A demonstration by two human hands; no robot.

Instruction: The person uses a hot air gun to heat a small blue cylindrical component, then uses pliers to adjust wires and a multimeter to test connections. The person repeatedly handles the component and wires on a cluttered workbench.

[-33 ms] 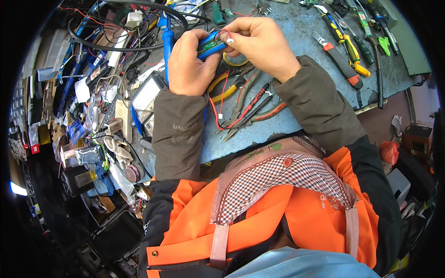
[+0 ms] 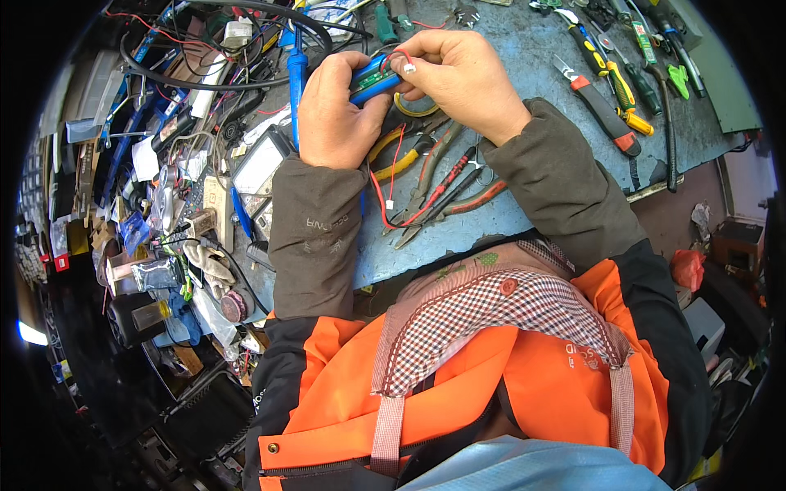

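Blue workbench (image 2: 524, 49) — pliers (image 2: 426, 176), screwdrivers (image 2: 610, 78)

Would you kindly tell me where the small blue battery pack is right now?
In the head view, the blue battery pack sits top centre, held between the left hand and right hand above the pliers on the blue bench.

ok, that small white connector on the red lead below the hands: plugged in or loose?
Loose. The white connector hangs free at the end of the red wire, over the blue bench beside the pliers, mated to nothing.

Battery pack (image 2: 375, 79) between both hands, pliers (image 2: 426, 168) on workbench (image 2: 524, 49) beneath.
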